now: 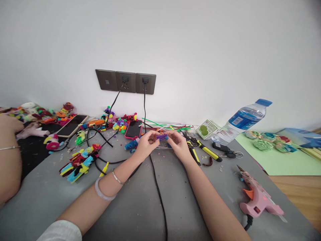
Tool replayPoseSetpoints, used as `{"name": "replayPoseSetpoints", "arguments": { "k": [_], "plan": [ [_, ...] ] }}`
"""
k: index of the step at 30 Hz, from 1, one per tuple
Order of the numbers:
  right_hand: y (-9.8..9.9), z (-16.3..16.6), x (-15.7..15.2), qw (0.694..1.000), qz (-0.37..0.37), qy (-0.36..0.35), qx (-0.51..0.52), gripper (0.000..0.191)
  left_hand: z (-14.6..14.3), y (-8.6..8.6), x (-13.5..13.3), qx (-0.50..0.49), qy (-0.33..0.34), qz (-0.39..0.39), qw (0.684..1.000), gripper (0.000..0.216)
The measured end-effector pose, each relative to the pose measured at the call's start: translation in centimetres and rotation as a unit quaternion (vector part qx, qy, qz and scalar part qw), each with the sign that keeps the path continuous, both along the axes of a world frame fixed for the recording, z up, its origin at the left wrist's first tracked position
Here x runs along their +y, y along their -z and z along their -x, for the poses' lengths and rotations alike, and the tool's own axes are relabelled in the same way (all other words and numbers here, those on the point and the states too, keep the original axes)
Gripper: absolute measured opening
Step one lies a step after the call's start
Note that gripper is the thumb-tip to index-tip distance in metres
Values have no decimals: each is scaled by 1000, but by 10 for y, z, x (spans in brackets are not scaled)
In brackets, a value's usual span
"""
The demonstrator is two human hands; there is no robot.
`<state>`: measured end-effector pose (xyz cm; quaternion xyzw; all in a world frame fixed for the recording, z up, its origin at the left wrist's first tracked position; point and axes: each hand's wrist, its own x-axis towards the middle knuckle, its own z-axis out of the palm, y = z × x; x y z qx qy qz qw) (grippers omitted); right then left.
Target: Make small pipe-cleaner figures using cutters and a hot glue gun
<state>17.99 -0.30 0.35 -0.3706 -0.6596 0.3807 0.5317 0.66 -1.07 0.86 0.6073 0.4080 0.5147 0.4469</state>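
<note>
A home craft corner, my grey tabletop (pixel 155 201) against a plain wall (pixel 200 50), wall sockets (pixel 125 81) beyond my left grip (pixel 146 144), fuzzy craft stems (pixel 173 126) and pliers (pixel 206 151) just past my right grip (pixel 178 144), pink glue gun (pixel 259 201) nearer me on its right, bright handmade figures (pixel 80 163) left.

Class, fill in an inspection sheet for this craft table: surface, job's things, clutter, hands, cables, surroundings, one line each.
Surface: grey tabletop, speckled with small scraps.
Job's things: purple pipe-cleaner piece, pinched between both hands.
Clutter: pink glue gun, yellow-handled pliers, tilted water bottle, phone, pink-cased phone, pipe-cleaner figures.
Hands: left hand and right hand both grip the piece above the table.
Cables: black cable runs down the table between the forearms; two leads plugged into the wall sockets.
Surroundings: white wall; another person's arm at the left edge; green sheet at right.
</note>
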Motion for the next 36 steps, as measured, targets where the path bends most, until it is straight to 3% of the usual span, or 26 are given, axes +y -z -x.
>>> {"name": "replayPoseSetpoints", "arguments": {
  "k": [18,36],
  "plan": [
    [2,-2,2,1000,-1,-4,29,27,1,3,3,-35,-15,12,999,19],
    [-5,-2,0,1000,24,-11,14,27,2,1,2,-36,13,28,999,17]
  ]
}}
